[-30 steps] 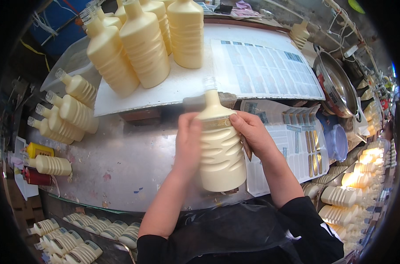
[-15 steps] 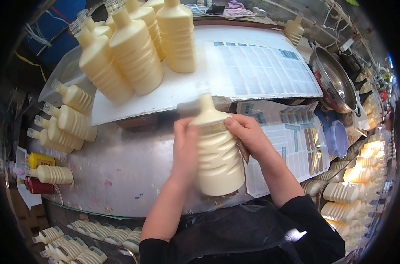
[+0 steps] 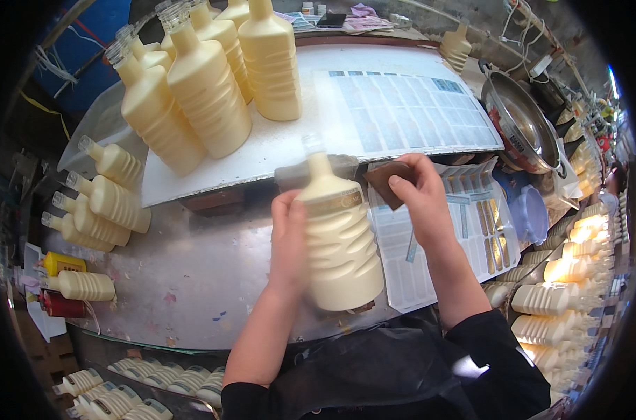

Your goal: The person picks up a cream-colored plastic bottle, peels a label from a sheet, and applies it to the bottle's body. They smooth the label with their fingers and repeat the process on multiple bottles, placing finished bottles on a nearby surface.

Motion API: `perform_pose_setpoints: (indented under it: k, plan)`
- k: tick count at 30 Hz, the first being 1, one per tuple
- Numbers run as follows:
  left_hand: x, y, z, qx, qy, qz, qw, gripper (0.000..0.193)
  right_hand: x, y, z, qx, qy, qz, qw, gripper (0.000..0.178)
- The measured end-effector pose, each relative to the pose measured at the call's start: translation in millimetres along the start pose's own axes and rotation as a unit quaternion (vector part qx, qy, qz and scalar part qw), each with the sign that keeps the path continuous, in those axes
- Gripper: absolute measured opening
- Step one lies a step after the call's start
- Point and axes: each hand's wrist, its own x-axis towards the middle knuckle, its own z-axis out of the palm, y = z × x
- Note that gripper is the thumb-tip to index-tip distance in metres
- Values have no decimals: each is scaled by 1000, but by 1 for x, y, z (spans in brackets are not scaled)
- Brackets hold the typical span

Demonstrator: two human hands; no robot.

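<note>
A cream ribbed bottle with a clear threaded neck stands tilted in front of me. A dark label strip lies across its shoulder. My left hand grips the bottle's left side, its fingers slightly blurred. To the right of the bottle, my right hand pinches a small brown flat scraper-like piece, apart from the bottle. Below that hand lies a sheet of labels, partly used, with gold and blue strips on it.
Several cream bottles stand on the raised white board, beside another label sheet. More bottles lie at the left, with a yellow container. At right are a metal pan, a purple basin and rows of bottles.
My right hand has left the bottle's shoulder and moved up and right, with the brown piece now plainly visible in it. My left hand stays on the bottle.
</note>
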Motion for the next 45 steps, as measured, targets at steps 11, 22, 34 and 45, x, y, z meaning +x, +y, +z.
perform_pose_setpoints:
  k: [11,22,34,45]
  plan:
    - [-9,5,3,-174,24,-46,983,36,-39,-31,56,-429,-82,-508,743,33]
    - [-7,-5,1,-228,17,-36,973,45,-53,-44,82,-519,-233,-439,696,35]
    - [-10,-4,0,-260,24,-66,963,46,-37,-57,75,-411,-186,-364,815,21]
    - [-12,5,10,-175,52,-47,982,46,-10,-32,97,-395,-72,-247,882,38]
